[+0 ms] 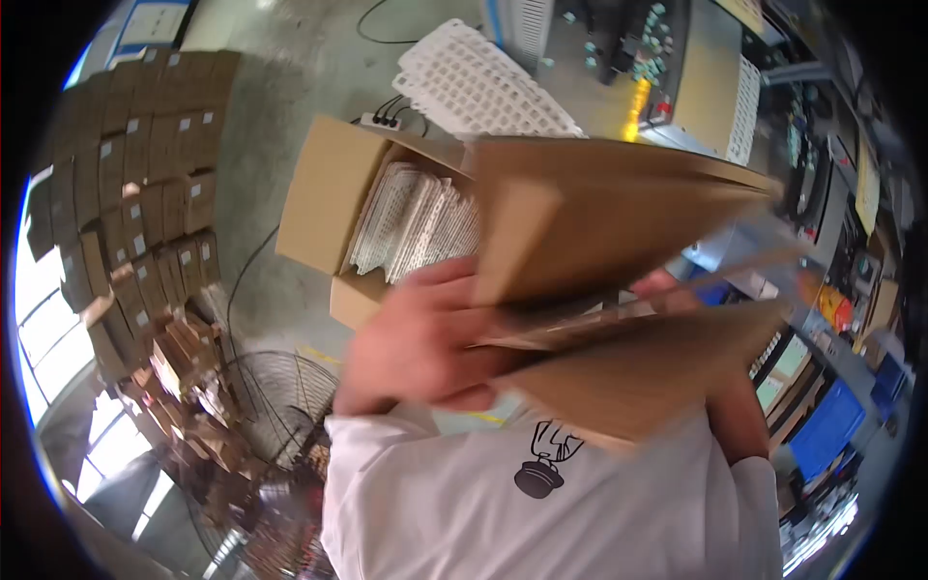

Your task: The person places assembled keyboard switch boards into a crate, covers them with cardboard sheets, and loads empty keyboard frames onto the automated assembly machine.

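A brown cardboard box (619,222), blurred by motion, is held up in front of my chest with its flaps spread. My left hand (416,338) is closed around the box's left side, and some of its fingers are smeared or hidden by the cardboard. My right hand (662,287) grips the box from the far right; only a few fingers show between the flaps, and the rest is hidden. Just beyond my left hand stands an open carton (333,198) filled with white perforated trays (416,217) packed on edge.
More white perforated trays (483,82) lie stacked behind the carton. A power strip (380,122) with plugged cables is beside it. Stacked cardboard boxes (145,184) line the left. A wire-cage fan (280,387) stands at lower left. Machines and a workbench with a blue bin (826,430) occupy the right.
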